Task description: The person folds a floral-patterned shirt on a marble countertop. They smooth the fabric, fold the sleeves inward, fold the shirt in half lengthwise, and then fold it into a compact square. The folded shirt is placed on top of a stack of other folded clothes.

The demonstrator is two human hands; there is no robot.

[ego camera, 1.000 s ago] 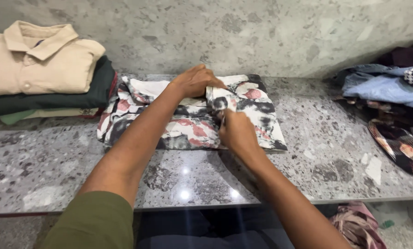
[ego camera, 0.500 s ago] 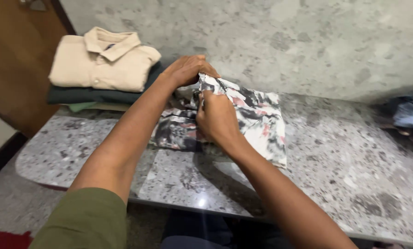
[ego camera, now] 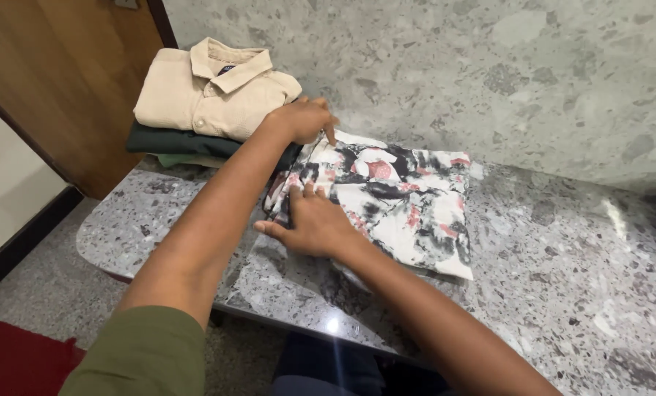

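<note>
Nearest the camera, an olive-green sleeve (ego camera: 141,352) covers the upper left arm, and the bare forearm runs up and away across the speckled grey stone tabletop (ego camera: 562,293). The right hand (ego camera: 310,224) lies palm down with its fingers spread flat on the near left edge of a folded white shirt with black and red floral print (ego camera: 401,198); it grips nothing and only presses the cloth against the stone. The printed shirt lies flat on the tabletop, folded into a rough rectangle, towards the left of the surface and close to the wall. Farther along, the left hand (ego camera: 302,121) rests at the shirt's far left corner, fingers loosely curled with the index finger pointing down onto the fabric; whether it pinches any cloth cannot be told. Just beside that hand, to the left, sits a stack of folded clothes: a beige collared button shirt (ego camera: 211,92) on top and a dark green folded garment (ego camera: 174,139) under it. Behind everything rises a grey speckled stone wall (ego camera: 489,66), with a brown wooden door (ego camera: 57,81) at the far left.
</note>
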